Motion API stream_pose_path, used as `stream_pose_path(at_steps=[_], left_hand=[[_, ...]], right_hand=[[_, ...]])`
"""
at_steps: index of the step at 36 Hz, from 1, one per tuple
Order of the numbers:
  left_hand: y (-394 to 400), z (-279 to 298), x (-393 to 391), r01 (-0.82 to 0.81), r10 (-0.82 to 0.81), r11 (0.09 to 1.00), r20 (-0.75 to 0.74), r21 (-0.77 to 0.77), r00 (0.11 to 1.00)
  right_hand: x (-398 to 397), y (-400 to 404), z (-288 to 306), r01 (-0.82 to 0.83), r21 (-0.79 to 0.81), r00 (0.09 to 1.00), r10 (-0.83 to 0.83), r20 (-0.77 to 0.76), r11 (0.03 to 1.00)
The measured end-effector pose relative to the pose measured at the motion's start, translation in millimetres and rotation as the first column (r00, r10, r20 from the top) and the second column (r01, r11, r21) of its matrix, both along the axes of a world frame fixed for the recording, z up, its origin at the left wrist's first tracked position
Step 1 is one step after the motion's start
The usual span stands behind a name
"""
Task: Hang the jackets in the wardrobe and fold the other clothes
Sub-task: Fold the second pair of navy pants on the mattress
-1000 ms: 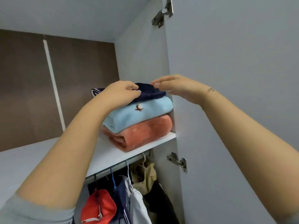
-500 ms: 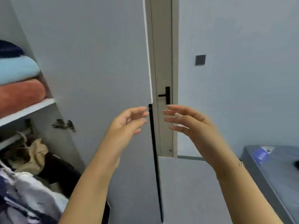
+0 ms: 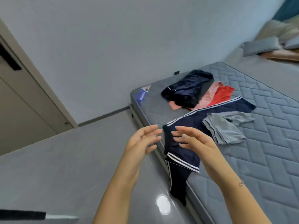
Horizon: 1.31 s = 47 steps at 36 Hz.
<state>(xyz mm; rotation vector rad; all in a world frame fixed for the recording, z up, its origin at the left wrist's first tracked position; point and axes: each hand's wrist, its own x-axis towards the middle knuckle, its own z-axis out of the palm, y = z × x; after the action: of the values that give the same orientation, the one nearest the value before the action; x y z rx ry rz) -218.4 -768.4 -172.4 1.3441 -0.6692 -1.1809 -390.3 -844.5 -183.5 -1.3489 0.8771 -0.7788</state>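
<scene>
Both hands, left hand [image 3: 142, 139] and right hand [image 3: 192, 141]: fingers spread, empty, near navy striped garment [image 3: 186, 160] overhanging bed [image 3: 267, 159] edge. Advice: grasp 2 corners, spread flat before folding.

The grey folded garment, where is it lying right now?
In the head view the grey garment lies on the quilted mattress, right of centre, overlapping the navy white-striped garment and just beyond the right hand.
</scene>
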Motion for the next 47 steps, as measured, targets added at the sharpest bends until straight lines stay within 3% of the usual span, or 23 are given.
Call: stream_pose_path(at_steps=[4, 14, 18, 24, 28, 31, 35, 40, 42, 44, 45, 47], left_hand=[[-64, -45, -58, 0.134, -0.13, 0.987, -0.044, 0.091, 0.99], [-173, -188, -117, 0.226, -0.219, 0.897, -0.061, 0.379, 0.974], [-216, -266, -118, 0.16, -0.173, 0.861, -0.019, 0.483, 0.985], [-282, -381, -102, -0.008, -0.107, 0.807, 0.16, 0.591, 0.981], [-315, -448, -77, -0.193, -0.064, 0.706, 0.333, 0.682, 0.941], [-320, -487, -65, -0.126, 0.006, 0.603, 0.153, 0.788, 0.988], [-307, -515, -54, -0.095, 0.024, 0.663, 0.106, 0.742, 0.994], [-298, -499, -51, 0.154, -0.007, 0.712, -0.213, 0.685, 0.977], [-302, -491, -49, 0.156, 0.033, 0.759, -0.277, 0.632, 0.96], [-309, -478, -48, 0.159, 0.06, 0.798, -0.339, 0.581, 0.939], [-313, -472, -49, 0.172, 0.05, 0.811, -0.359, 0.559, 0.932], [-320, -459, -51, 0.207, 0.009, 0.827, -0.381, 0.523, 0.925]], right_hand=[[-70, -40, -42, 0.139, 0.103, 0.988, -0.131, -0.076, 0.985], [-149, -95, -172, 0.38, 0.394, 0.925, -0.352, -0.144, 0.837], [-154, -111, -231, 0.422, 0.49, 0.905, -0.391, -0.17, 0.763], [-136, -153, -323, 0.458, 0.554, 0.888, -0.373, -0.267, 0.695], [-111, -184, -382, 0.461, 0.586, 0.887, -0.342, -0.309, 0.666], [-93, -204, -419, 0.466, 0.579, 0.884, -0.328, -0.332, 0.669], [-75, -219, -448, 0.491, 0.575, 0.87, -0.336, -0.362, 0.654], [-64, -215, -454, 0.415, 0.525, 0.895, -0.227, -0.385, 0.744], [-67, -211, -453, 0.261, 0.392, 0.887, -0.06, -0.457, 0.882], [-67, -209, -456, -0.048, 0.188, 0.747, 0.161, -0.645, 0.981], [-65, -207, -458, -0.148, 0.121, 0.68, 0.19, -0.708, 0.982], [-55, -204, -459, -0.141, 0.026, 0.654, 0.113, -0.748, 0.99]])
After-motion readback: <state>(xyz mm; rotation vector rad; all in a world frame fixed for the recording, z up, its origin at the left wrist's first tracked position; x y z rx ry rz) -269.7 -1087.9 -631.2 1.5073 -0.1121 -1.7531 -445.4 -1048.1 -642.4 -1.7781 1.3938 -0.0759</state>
